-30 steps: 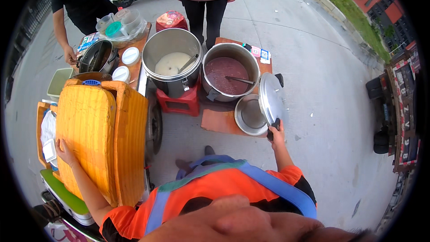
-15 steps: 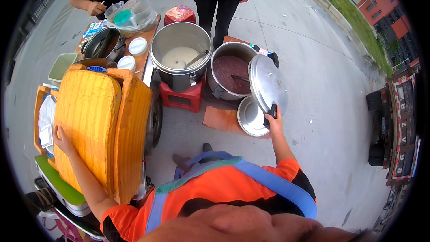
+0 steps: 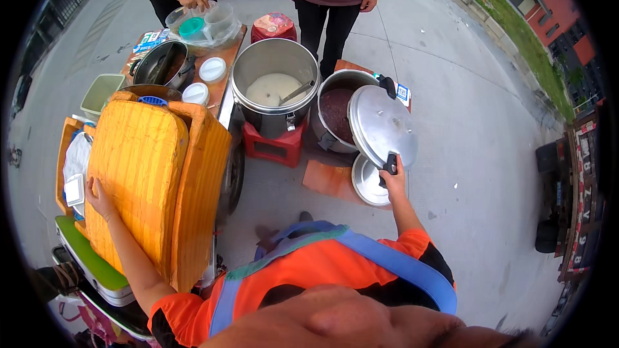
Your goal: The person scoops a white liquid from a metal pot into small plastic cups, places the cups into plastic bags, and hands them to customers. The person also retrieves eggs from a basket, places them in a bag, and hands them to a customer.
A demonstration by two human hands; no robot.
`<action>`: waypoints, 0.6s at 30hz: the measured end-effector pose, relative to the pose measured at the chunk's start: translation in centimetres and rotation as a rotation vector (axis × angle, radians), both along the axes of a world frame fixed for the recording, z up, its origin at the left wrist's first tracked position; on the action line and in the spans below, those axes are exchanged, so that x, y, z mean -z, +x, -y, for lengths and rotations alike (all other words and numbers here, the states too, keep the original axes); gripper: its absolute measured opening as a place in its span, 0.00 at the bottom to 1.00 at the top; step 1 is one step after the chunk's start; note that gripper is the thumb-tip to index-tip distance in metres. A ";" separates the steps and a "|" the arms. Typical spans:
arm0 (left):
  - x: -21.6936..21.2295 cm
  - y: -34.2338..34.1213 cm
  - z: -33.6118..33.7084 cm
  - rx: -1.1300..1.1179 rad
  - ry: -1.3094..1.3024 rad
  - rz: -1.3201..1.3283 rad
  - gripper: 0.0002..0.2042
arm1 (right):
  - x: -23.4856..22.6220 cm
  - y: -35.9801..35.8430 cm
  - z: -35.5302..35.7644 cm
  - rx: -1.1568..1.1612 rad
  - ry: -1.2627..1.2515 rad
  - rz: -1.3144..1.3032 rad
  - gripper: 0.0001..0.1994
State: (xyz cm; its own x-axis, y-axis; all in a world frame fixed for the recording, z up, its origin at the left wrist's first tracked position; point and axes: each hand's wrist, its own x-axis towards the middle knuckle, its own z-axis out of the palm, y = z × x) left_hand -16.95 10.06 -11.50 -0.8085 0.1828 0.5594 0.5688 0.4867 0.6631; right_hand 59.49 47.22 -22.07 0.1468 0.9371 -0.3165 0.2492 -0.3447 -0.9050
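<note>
My right hand (image 3: 395,180) grips the black handle of a round silver pressure cooker lid (image 3: 383,124). Tilted, the lid overlaps the right side of a metal pot (image 3: 330,138) holding dark reddish soup (image 3: 336,111). My left hand (image 3: 102,200) rests with fingers apart against a yellow tape-wrapped box lid (image 3: 138,174), beside a small white square container (image 3: 75,189). Left of the soup pot, a large steel pot (image 3: 274,59) contains pale, whitish liquid and a ladle (image 3: 298,92). It stands on a red plastic stool (image 3: 276,145).
Another metal lid or pan (image 3: 370,183) lies on a reddish-brown board (image 3: 330,179). White-lidded tubs (image 3: 213,69), a dark pot (image 3: 162,63) and plastic containers (image 3: 220,20) crowd the cart. Two people stand across from me, one with a hand (image 3: 193,0) at the containers. A truck (image 3: 580,200) is far right.
The pressure cooker lid has shifted left relative to the soup pot and covers more of it, hiding its ladle. The person at far left has lowered a hand onto the containers. The view has shifted slightly.
</note>
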 end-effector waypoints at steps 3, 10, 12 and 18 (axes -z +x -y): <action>-0.1 0.5 -0.3 -0.004 0.033 0.009 0.20 | 0.5 -0.6 -0.9 -0.017 0.006 0.008 0.45; -0.4 1.4 -0.7 -0.015 0.032 0.026 0.20 | 0.9 -1.7 -2.9 -0.028 0.049 0.004 0.45; -0.5 1.6 -0.9 -0.016 0.020 0.037 0.20 | 1.1 -1.8 -3.8 -0.037 0.043 0.084 0.45; -0.4 1.1 -0.5 -0.026 0.017 0.050 0.19 | 3.0 -2.2 -5.6 -0.144 0.084 0.233 0.46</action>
